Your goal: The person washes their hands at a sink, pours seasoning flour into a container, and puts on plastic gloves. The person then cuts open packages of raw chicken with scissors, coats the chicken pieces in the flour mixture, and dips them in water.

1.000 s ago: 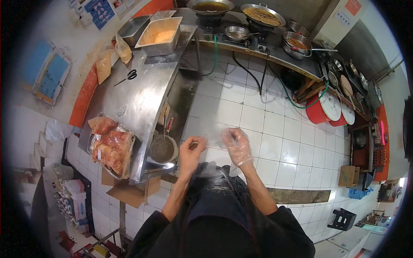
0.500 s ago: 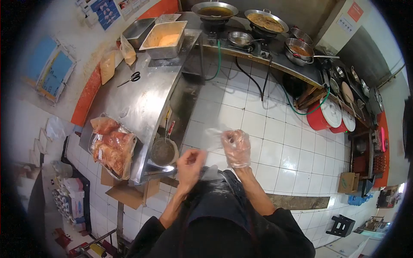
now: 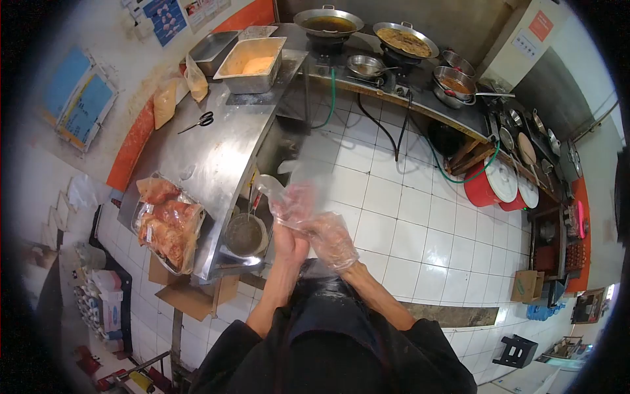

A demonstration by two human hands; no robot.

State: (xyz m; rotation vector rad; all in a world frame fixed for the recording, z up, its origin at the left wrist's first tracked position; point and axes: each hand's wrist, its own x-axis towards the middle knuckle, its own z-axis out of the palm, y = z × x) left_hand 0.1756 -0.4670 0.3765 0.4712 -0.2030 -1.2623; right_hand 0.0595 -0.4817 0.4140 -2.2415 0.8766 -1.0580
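Note:
My left hand (image 3: 295,200) is partly inside a clear plastic glove (image 3: 268,186), whose loose film flares out around the fingers. The fingers look stretched out through the plastic, though motion blurs them. My right hand (image 3: 333,241) wears a similar clear glove and pinches the film by the left palm and wrist. Both hands are held over the tiled floor, in front of my dark apron. Left of them, at the near end of the steel table (image 3: 213,154), a clear-wrapped tray of raw, reddish marinated meat (image 3: 169,226) stands apart from both hands.
A strainer (image 3: 245,234) sits below the table's edge. Scissors (image 3: 198,122) and a steel pan of orange-tinted batter or flour (image 3: 252,64) lie farther up. Woks (image 3: 328,25) stand on the back stove. Red buckets (image 3: 489,180) are at right, and an open cardboard box (image 3: 197,295) is under the table.
My bare left hand has gone into the plastic glove. The gloved right hand has moved left to meet it, and the loose film now surrounds the left fingers.

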